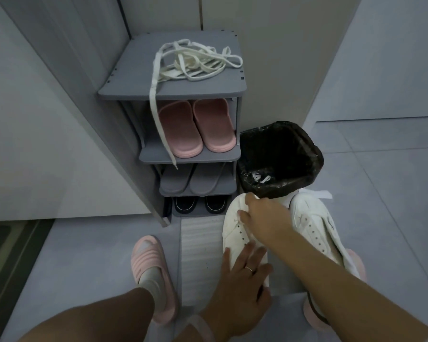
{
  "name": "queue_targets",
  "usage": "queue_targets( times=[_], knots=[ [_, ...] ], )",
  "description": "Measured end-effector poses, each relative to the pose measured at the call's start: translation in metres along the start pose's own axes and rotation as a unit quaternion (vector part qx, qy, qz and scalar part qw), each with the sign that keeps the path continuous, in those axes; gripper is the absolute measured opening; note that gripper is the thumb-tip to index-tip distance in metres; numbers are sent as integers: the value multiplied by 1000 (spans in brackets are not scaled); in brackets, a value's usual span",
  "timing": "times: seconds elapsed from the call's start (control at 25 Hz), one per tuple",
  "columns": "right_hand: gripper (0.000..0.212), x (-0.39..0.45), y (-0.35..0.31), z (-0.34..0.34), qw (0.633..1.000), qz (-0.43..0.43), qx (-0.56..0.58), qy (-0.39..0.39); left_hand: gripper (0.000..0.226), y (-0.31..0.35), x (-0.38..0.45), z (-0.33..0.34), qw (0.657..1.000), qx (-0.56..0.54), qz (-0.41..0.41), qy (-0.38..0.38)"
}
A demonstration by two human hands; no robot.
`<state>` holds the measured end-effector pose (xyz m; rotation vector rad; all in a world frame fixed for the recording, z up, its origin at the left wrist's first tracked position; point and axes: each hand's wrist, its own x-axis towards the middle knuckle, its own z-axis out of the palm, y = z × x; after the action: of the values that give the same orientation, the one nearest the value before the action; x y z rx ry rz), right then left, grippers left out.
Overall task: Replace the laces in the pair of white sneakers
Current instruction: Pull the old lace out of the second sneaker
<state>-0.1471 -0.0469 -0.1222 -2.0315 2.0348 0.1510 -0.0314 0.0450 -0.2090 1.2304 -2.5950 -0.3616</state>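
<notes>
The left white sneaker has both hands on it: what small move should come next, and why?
Probably lift the right hand to the heap of cream flat laces on the grey shoe rack. The left white sneaker shows bare eyelets, and the left hand already rests flat on its heel.

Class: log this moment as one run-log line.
left hand: rests on left sneaker | right hand: touches its tongue | laces: on rack
</notes>
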Motion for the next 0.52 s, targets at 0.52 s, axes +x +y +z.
queue_targets(
  times=[0.52],
  knots=[
    [33, 2, -14, 20, 994, -94, -57, 8, 52, -1, -1, -4, 1000, 17, 3, -9]
  ],
)
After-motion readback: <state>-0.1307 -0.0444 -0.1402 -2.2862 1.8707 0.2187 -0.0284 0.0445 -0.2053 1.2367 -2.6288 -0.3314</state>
